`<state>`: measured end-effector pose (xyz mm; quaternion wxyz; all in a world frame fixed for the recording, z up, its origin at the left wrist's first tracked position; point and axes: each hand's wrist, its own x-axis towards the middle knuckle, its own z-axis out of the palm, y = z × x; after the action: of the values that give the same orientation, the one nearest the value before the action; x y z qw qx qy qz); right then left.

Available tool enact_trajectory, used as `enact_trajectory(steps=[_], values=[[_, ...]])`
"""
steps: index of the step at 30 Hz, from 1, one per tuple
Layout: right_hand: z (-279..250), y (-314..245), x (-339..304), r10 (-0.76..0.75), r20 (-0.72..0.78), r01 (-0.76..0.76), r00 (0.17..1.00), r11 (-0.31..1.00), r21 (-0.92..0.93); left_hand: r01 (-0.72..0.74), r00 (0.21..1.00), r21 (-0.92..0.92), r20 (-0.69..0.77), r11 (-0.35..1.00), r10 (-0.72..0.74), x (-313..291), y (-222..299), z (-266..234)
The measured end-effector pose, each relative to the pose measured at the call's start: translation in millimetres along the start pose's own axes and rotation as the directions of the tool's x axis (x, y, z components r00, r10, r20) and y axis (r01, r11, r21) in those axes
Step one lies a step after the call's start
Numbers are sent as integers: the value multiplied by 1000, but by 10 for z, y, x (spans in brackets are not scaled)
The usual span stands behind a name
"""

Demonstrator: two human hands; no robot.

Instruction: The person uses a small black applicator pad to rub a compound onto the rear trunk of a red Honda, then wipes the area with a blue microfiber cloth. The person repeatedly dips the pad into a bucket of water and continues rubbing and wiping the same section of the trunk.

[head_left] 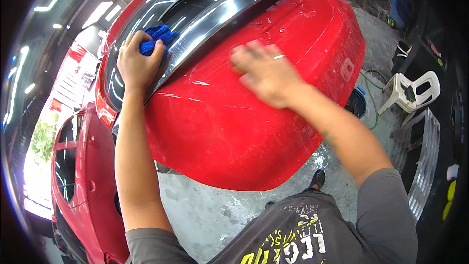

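My left hand (138,62) grips a crumpled blue cloth (159,39) over the glossy black upper rear of a red car. A shiny dark trim strip (220,17) runs beside it, bending across the car. Lower down, my right hand (266,73) lies on the red rear panel (220,132), its fingers bent and blurred by motion. A small yellowish edge shows beneath those fingers, but the rest of that piece is hidden. Pale streaks and droplets mark the panel around the right hand. A ring is on one of its fingers.
A second red car (93,181) stands close on the left. At right are a white plastic chair (413,90), a dark bucket (357,102), a green hose (375,117) and a metal step (424,166). The grey floor (210,210) looks wet.
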<state>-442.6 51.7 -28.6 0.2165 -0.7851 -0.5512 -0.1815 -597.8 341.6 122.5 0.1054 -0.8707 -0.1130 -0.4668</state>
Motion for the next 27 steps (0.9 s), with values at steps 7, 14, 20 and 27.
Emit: enact_trajectory(steps=[7,14,20,27], values=[[430,-769,39,-61,-204,93,977,984,151,-12,1000,-7,4,1000,12,136,58,190],[28,469,-566,92,3,-92,996,995,-28,-10,1000,43,-19,999,11,5,-35,74],[87,-487,-346,7,-45,0,999,989,147,-2,1000,61,8,998,2,7,-87,124],[103,-69,-612,-118,55,115,991,992,60,-51,999,8,-14,999,51,-60,-220,133]])
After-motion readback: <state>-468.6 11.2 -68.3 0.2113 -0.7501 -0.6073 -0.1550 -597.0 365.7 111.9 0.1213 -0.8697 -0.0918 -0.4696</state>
